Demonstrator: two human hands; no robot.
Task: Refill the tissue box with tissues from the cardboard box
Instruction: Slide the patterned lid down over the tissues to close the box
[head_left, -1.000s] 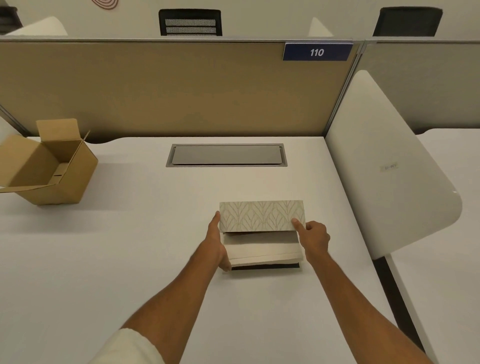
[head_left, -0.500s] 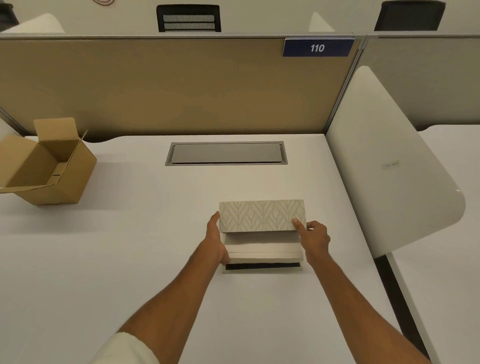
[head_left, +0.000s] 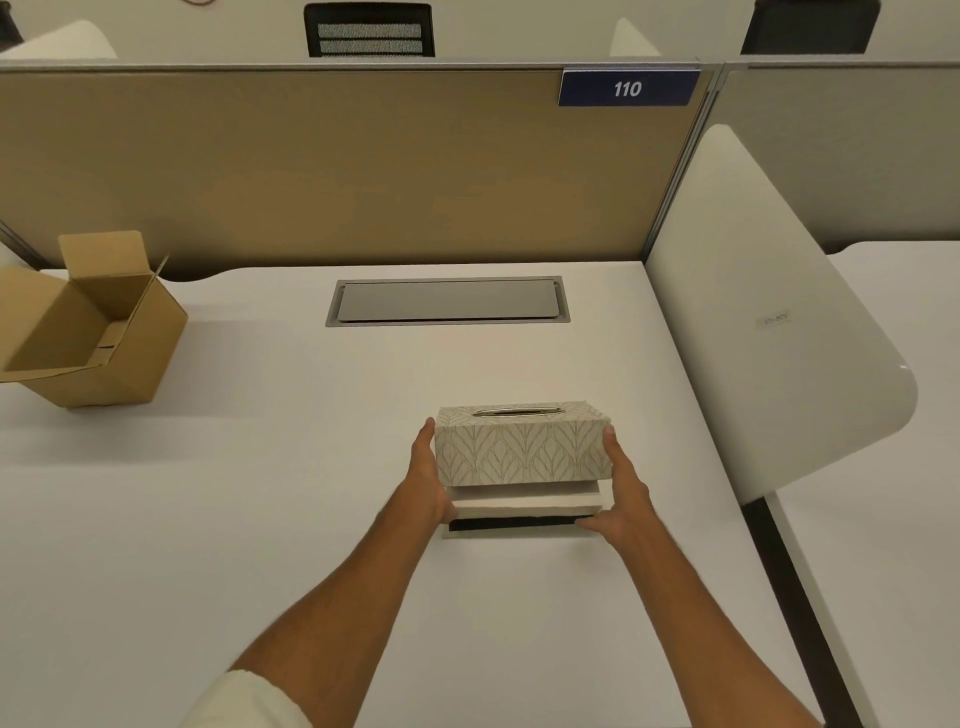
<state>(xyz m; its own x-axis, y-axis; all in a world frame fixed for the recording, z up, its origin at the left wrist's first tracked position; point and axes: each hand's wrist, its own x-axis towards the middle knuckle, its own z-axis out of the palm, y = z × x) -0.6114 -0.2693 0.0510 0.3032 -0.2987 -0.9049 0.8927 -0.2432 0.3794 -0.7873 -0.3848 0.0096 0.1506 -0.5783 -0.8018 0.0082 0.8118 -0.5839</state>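
The leaf-patterned tissue box cover (head_left: 522, 447) sits over a white stack of tissues (head_left: 524, 499) that rests on the box's flat base (head_left: 519, 526) with a dark strip along its front. The cover's oval slot faces up and its lower edge stands above the base, so part of the stack shows. My left hand (head_left: 428, 478) grips the cover's left end. My right hand (head_left: 621, 491) holds the right end, with its fingers down by the base. The open cardboard box (head_left: 88, 332) stands at the far left of the desk; its visible inside looks bare.
A white desk (head_left: 260, 519) carries everything. A grey metal cable hatch (head_left: 448, 301) is set into it behind the tissue box. A tan partition (head_left: 311, 171) closes the back, and a white rounded divider (head_left: 769, 322) stands on the right.
The cover has tipped from showing only its front face to sitting level with the slot on top, lower over the tissue stack. Both hands moved from its lower corners to its ends.
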